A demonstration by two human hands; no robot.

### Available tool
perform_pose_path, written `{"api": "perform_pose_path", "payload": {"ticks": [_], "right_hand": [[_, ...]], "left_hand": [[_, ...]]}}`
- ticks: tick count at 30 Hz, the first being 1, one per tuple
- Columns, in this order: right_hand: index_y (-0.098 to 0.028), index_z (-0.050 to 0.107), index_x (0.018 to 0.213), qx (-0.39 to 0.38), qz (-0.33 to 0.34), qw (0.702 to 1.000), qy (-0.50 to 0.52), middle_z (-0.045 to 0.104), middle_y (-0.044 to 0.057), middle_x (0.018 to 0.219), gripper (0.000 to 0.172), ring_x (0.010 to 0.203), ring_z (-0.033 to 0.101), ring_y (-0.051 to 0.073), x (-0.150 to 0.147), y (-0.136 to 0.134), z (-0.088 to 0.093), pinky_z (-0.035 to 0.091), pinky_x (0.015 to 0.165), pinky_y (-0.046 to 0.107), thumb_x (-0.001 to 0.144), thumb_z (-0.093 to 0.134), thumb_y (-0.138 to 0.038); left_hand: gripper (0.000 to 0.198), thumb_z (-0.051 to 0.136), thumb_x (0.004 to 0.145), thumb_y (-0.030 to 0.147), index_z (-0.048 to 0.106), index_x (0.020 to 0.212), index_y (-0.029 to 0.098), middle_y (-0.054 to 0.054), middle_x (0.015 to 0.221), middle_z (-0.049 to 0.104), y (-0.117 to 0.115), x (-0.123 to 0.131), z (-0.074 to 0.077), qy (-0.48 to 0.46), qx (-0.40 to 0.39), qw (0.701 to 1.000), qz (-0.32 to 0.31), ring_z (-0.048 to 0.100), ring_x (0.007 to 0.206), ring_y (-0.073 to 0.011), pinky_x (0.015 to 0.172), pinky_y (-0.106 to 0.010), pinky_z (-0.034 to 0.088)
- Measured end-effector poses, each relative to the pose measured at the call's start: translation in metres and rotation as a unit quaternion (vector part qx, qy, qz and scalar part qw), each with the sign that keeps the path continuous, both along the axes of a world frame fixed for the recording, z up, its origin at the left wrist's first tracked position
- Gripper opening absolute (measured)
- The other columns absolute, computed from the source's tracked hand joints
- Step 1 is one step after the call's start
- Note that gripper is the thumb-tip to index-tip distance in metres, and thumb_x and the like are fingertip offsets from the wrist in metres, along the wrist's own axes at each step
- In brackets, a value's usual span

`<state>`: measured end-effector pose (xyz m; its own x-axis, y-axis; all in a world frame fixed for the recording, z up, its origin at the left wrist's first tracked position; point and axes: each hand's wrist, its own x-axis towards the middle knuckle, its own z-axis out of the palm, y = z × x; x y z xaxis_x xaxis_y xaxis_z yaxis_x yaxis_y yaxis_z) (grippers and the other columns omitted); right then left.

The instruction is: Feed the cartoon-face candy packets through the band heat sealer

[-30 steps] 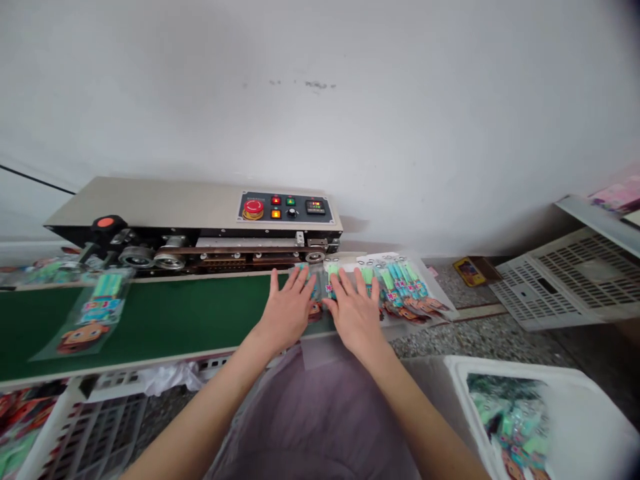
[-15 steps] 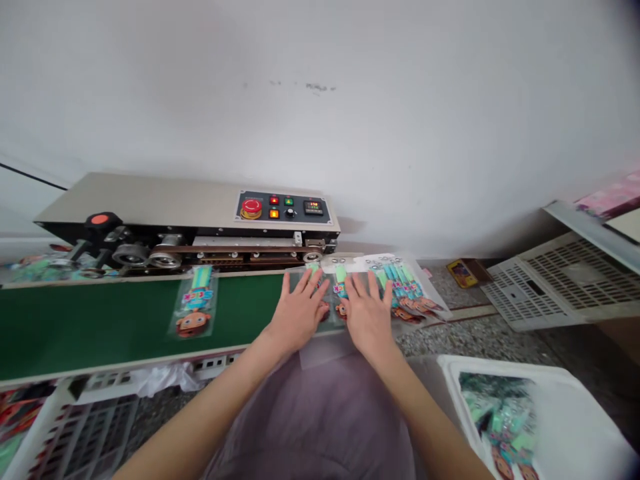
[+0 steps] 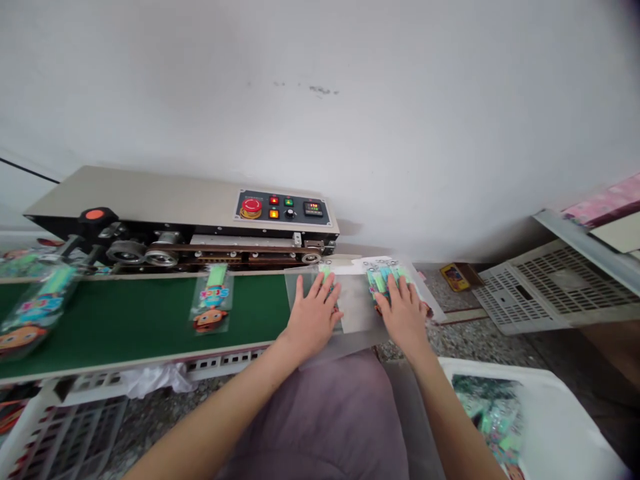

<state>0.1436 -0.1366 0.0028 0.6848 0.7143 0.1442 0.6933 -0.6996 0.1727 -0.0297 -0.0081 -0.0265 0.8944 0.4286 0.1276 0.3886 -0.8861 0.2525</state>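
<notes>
My left hand (image 3: 315,317) lies flat with fingers spread on a clear packet (image 3: 326,269) at the right end of the green belt. Its green stick shows above my fingers; the rest is covered. To its right, my right hand (image 3: 406,319) rests palm down, fingers apart, on a group of overlapping clear packets (image 3: 379,280) with green and blue sticks. Further left on the belt are a packet with a cartoon head (image 3: 212,300) and a tilted one (image 3: 37,310) at the far left. A sealing machine (image 3: 200,213) runs along the belt's back side.
The machine's control panel (image 3: 283,209) has a red stop button and lit switches. At lower right stands a white tub (image 3: 565,413) holding more packets. A plastic crate (image 3: 540,287) lies at right, near a small yellow box (image 3: 455,277). Another crate (image 3: 75,433) sits below the belt.
Packets on the belt have travelled left, one coming out from under my left hand. My right hand has shifted right onto the overlapping packets; my left hand has moved slightly right.
</notes>
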Motion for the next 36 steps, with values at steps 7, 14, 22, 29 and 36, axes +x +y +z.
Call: {"api": "perform_pose_path", "payload": {"ticks": [7, 14, 22, 29, 36], "right_hand": [[-0.008, 0.044, 0.151, 0.003, 0.053, 0.999, 0.009, 0.039, 0.027, 0.157, 0.063, 0.143, 0.036, 0.041, -0.058, 0.044, -0.001, 0.035, 0.107, 0.055, 0.102, 0.041, -0.048], [-0.003, 0.048, 0.147, 0.005, 0.125, 0.987, 0.097, 0.038, 0.023, 0.158, 0.063, 0.135, 0.044, 0.038, -0.090, 0.079, 0.021, 0.040, 0.104, 0.046, 0.101, 0.046, -0.046], [-0.026, 0.048, 0.150, -0.017, 0.172, 0.984, 0.044, 0.043, 0.004, 0.159, 0.049, 0.146, 0.034, 0.033, -0.026, 0.026, 0.034, 0.033, 0.111, 0.051, 0.102, 0.040, -0.025], [-0.013, 0.051, 0.145, -0.002, 0.125, 0.992, 0.023, 0.055, 0.019, 0.144, 0.048, 0.123, 0.051, 0.035, -0.068, 0.049, 0.012, 0.039, 0.097, 0.046, 0.102, 0.046, -0.032], [-0.018, 0.057, 0.140, 0.013, 0.156, 0.986, 0.053, 0.058, 0.015, 0.138, 0.043, 0.115, 0.053, 0.031, -0.078, 0.063, 0.025, 0.040, 0.091, 0.042, 0.103, 0.044, -0.034]], "left_hand": [[0.054, 0.035, 0.105, 0.042, 0.043, 0.152, 0.017, -0.012, 0.164, 0.031, 0.018, -0.038, 0.005, 0.023, 0.030, 0.997, 0.074, 0.026, 0.153, -0.0343, 0.119, -0.071, 0.018], [0.047, 0.039, 0.103, 0.030, 0.052, 0.145, 0.012, -0.016, 0.160, 0.038, 0.019, -0.044, 0.024, 0.036, 0.030, 0.995, 0.090, 0.030, 0.151, -0.0348, 0.121, -0.070, 0.016], [0.046, 0.035, 0.104, 0.025, 0.049, 0.147, 0.014, -0.014, 0.159, 0.041, 0.003, -0.019, 0.025, -0.018, -0.029, 0.999, -0.005, 0.030, 0.151, -0.0308, 0.122, -0.068, 0.015], [0.045, 0.033, 0.102, 0.020, 0.052, 0.144, 0.015, -0.011, 0.157, 0.046, 0.007, -0.017, 0.014, -0.029, -0.019, 0.999, -0.006, 0.033, 0.150, -0.0299, 0.123, -0.066, 0.015], [0.044, 0.034, 0.100, 0.017, 0.058, 0.137, 0.011, -0.015, 0.152, 0.051, 0.021, -0.029, 0.016, -0.008, 0.003, 0.999, 0.045, 0.039, 0.147, -0.0325, 0.122, -0.065, 0.019]]}}
